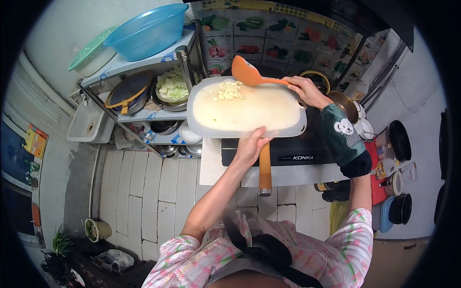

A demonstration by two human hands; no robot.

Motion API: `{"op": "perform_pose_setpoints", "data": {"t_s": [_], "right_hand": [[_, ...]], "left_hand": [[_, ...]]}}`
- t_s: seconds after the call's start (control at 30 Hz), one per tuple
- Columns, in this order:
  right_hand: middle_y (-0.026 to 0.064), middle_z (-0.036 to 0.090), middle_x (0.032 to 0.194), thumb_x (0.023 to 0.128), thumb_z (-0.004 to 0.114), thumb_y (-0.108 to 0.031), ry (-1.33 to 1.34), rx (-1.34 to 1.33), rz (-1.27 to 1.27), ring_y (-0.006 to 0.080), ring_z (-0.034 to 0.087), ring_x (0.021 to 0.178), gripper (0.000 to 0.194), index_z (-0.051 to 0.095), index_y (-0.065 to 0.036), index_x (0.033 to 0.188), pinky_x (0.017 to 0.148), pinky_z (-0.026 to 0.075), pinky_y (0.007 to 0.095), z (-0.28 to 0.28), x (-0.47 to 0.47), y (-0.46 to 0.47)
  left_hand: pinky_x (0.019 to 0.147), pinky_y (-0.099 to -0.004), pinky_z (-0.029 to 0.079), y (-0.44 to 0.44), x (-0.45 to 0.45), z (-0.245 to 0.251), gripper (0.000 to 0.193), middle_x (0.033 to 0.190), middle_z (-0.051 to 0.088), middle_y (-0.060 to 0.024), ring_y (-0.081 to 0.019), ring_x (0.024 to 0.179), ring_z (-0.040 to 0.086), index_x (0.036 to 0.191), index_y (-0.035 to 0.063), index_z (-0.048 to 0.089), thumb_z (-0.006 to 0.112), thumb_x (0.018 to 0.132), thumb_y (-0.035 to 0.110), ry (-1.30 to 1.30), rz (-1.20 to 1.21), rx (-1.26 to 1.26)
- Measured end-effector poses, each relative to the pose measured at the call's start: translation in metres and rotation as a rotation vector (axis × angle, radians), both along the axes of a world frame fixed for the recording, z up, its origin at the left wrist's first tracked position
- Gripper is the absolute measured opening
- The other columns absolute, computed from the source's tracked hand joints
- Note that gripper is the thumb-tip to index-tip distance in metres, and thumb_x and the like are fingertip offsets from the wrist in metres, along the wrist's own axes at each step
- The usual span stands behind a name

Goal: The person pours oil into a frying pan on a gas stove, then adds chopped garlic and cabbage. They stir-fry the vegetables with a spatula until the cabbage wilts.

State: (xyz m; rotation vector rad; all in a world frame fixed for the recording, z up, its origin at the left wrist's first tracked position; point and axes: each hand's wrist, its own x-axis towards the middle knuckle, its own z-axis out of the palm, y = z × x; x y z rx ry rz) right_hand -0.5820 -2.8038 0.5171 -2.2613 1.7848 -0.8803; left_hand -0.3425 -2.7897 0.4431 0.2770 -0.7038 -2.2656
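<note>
My left hand (251,147) grips the near edge of a pale cutting board (248,115), thumb on top. A heap of chopped garlic-like pieces (229,90) lies near the board's far left part. My right hand (307,90) holds an orange spatula (248,73) by its handle. The spatula's broad head is at the far edge of the board, just beside the heap. Below the board, an orange pan handle (265,172) juts toward me; the board hides most of the pan. Under that is a black KONKA cooktop (284,153).
Left of the board, a metal shelf rack (137,120) holds a blue basin (147,34), a lidded pan (129,91) and a bowl of cabbage leaves (174,86). A brass-coloured pot (344,102) and white bowls (365,127) stand to the right. A white sink (88,122) is farther left.
</note>
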Motion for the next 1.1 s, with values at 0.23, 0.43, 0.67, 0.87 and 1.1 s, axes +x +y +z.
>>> {"op": "perform_pose_setpoints", "data": {"t_s": [0.23, 0.43, 0.67, 0.87, 1.1], "right_hand": [[0.0149, 0.056, 0.094, 0.082, 0.049, -0.01, 0.088, -0.059, -0.068, 0.03, 0.053, 0.087, 0.027, 0.053, 0.0, 0.106, 0.074, 0.041, 0.0347, -0.018, -0.023, -0.008], [0.0139, 0.056, 0.092, 0.082, 0.049, -0.012, 0.156, -0.057, -0.247, 0.0319, 0.052, 0.085, 0.026, 0.053, -0.003, 0.105, 0.072, 0.041, 0.0349, -0.018, -0.033, -0.003], [0.0156, 0.057, 0.102, 0.083, 0.048, -0.01, -0.13, -0.082, -0.089, 0.0246, 0.055, 0.091, 0.028, 0.052, 0.002, 0.108, 0.078, 0.042, 0.0301, 0.0, 0.007, 0.012], [0.0169, 0.057, 0.102, 0.082, 0.049, -0.009, -0.026, 0.003, -0.029, 0.0279, 0.055, 0.091, 0.028, 0.051, 0.002, 0.108, 0.078, 0.042, 0.0318, 0.003, 0.028, 0.012], [0.0152, 0.056, 0.097, 0.081, 0.049, -0.01, 0.049, -0.059, -0.158, 0.03, 0.054, 0.088, 0.026, 0.053, 0.0, 0.106, 0.075, 0.042, 0.0334, -0.01, 0.005, 0.007]], "left_hand": [[0.091, -0.0419, 0.039, 0.002, 0.006, -0.002, 0.04, 0.119, 0.039, -0.0189, -0.0286, 0.109, 0.044, 0.119, -0.0078, 0.027, 0.041, 0.083, 0.002, 0.001, -0.003, 0.004], [0.091, -0.0425, 0.039, 0.004, 0.013, -0.002, 0.039, 0.118, 0.04, -0.0188, -0.0289, 0.109, 0.044, 0.118, -0.0082, 0.029, 0.042, 0.083, 0.002, -0.016, 0.013, -0.028], [0.091, -0.0411, 0.039, 0.002, 0.014, 0.001, 0.038, 0.116, 0.042, -0.0179, -0.0274, 0.108, 0.045, 0.117, -0.008, 0.031, 0.043, 0.083, 0.002, -0.032, 0.017, -0.014], [0.088, -0.0396, 0.043, 0.005, 0.014, 0.002, 0.037, 0.115, 0.043, -0.0175, -0.0267, 0.104, 0.048, 0.118, -0.0072, 0.03, 0.042, 0.084, 0.002, 0.014, 0.028, -0.023], [0.09, -0.0414, 0.041, 0.008, 0.019, 0.002, 0.038, 0.116, 0.042, -0.0181, -0.0278, 0.107, 0.046, 0.118, -0.008, 0.029, 0.042, 0.084, 0.002, 0.008, 0.021, -0.011]]}}
